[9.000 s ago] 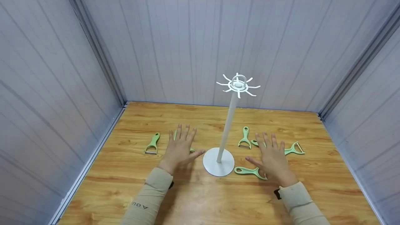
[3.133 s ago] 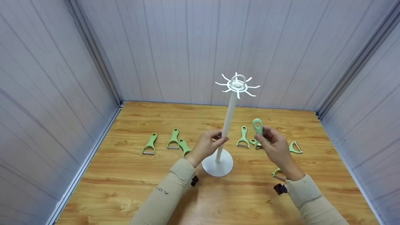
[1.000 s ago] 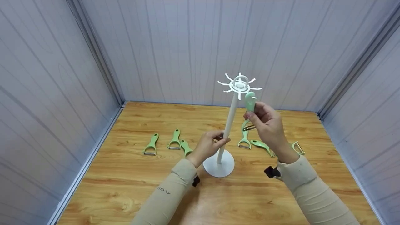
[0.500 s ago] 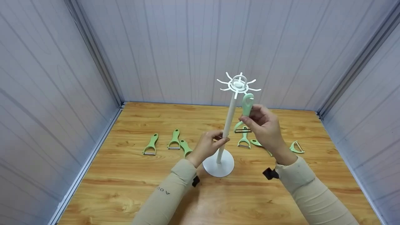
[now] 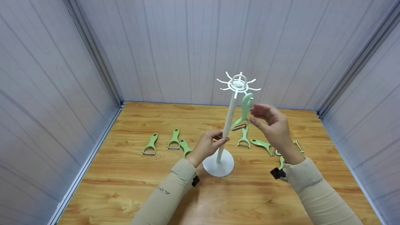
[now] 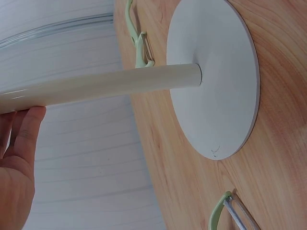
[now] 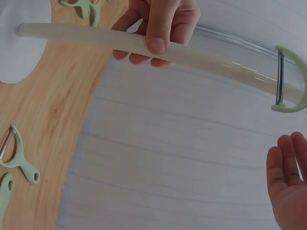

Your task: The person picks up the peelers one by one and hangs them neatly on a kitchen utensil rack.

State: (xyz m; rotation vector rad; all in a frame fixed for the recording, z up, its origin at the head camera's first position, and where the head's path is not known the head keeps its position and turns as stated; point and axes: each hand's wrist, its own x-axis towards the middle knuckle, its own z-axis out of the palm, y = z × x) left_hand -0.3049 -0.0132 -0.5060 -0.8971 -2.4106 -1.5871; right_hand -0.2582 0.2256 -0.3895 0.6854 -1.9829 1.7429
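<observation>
My left hand (image 5: 210, 144) grips the white pole (image 5: 230, 117) of an upright hook stand between thumb and fingers. A ring of curved hooks (image 5: 238, 85) crowns the stand. From a front-right hook hangs a green peeler (image 5: 246, 107) by the hole in its handle, its blade end tilted toward the pole. Just right of that peeler is my right hand (image 5: 273, 125), fingers loosely bent and holding nothing. The right wrist view shows a gap between this hand (image 7: 290, 187) and the hanging peeler's metal blade (image 7: 280, 79).
The stand's round white base (image 5: 218, 167) sits on the wooden table (image 5: 225, 200). Several more green peelers lie on both sides, among them one at far left (image 5: 151, 145) and one at right (image 5: 262, 145). Panelled walls (image 5: 175, 50) enclose the table at the back and sides.
My right hand picked up a peeler and raised it to the hooks; in the last half second it let go and drew slightly right. Earlier, my left hand moved onto the pole and stayed there.
</observation>
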